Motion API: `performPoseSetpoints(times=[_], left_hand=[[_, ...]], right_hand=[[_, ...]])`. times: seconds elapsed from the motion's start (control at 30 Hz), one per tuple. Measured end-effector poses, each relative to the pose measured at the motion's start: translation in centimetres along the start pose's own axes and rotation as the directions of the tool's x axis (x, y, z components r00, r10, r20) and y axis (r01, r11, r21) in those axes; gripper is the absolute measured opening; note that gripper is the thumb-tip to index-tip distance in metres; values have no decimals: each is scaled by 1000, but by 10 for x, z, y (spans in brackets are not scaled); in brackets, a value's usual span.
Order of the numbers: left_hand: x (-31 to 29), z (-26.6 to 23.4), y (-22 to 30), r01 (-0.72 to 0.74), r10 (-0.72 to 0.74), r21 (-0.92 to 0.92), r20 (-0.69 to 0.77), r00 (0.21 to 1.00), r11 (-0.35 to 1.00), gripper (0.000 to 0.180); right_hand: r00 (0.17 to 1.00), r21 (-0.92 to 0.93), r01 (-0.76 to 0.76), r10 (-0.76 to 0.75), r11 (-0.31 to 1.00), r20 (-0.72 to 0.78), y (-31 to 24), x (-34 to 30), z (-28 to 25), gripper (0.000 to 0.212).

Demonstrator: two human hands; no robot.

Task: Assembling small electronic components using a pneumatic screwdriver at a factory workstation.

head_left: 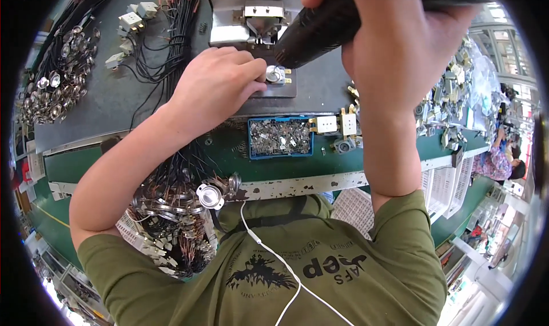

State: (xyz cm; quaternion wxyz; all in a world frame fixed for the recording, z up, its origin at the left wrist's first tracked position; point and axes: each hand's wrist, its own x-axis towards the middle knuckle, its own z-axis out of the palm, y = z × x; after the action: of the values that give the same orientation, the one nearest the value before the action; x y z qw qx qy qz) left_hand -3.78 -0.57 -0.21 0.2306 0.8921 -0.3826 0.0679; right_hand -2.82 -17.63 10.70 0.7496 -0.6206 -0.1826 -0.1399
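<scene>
My left hand (220,83) is closed, its thumb and forefinger pressed against the edge of a small round metal switch part (274,74). That part has brass terminals on its right side and lies on a metal plate (280,92) in front of a metal fixture (264,17). From the right comes my right hand (400,54), wrapped round a thick black tool (326,31) with a wrapped-looking body. The tool slants down to the left, and its end is close to the part's upper right. Whether it touches, I cannot tell; the tip is hidden.
A blue tray (280,156) of tiny metal pieces stands near the table's front edge, with white ceramic blocks (327,124) beside it. Wired metal caps (57,91) and black cable bundles (180,34) lie left. Loose parts (446,91) heap at right. Another person (497,160) sits far right.
</scene>
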Motion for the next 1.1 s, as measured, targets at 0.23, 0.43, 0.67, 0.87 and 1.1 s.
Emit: performPoseSetpoints(times=[0.23, 0.43, 0.67, 0.87, 1.1], left_hand=[[-13, 7, 0, -4, 4, -2, -131, 991, 1000, 13], [-13, 8, 0, 80, -86, -102, -56, 995, 992, 13], [-12, 8, 0, 73, -79, -78, -68, 995, 994, 13], [-13, 14, -6, 54, -70, -151, -109, 992, 987, 17], [-6, 4, 0, 273, -264, -46, 142, 954, 961, 32]], right_hand=[[997, 48, 67, -66, 997, -37, 15, -12, 0, 68], [984, 67, 171, -167, 983, -62, 25, -13, 3, 72], [952, -2, 298, -296, 955, 79, 32, 7, -3, 70], [842, -155, 504, -443, 850, 307, 37, 32, -5, 69], [796, 147, 464, -484, 873, 363, 57, 24, 3, 63]])
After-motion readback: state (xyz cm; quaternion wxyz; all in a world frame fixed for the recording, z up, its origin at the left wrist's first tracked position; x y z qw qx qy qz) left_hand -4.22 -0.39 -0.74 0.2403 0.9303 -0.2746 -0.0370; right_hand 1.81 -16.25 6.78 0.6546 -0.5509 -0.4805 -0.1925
